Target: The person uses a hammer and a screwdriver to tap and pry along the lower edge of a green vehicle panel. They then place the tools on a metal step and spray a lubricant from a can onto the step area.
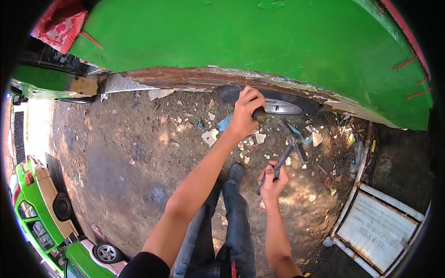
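Note:
My left hand point(246, 110) is closed around a hand tool with a dark, rounded handle point(260, 115), whose yellowish butt end sticks out toward the hammer. A thin point of it seems to show above the fingers, near the lower edge of the green vehicle panel point(241, 37); its kind cannot be made out. Lower down, my right hand point(273, 180) grips a hammer point(286, 155) by its handle. The hammer's metal head is raised just below and right of the left hand, apart from the tool. Along the panel's bottom runs a brown, scraped strip point(185, 78) with bare, chipped material.
A wheel point(280, 105) sits under the panel. Pale chips point(210, 137) litter the dirt ground point(125, 153). A rusty white framed sign point(378, 227) lies at the lower right. Green cars point(39, 213) stand at the left, and a red cloth point(60, 25) hangs at the upper left.

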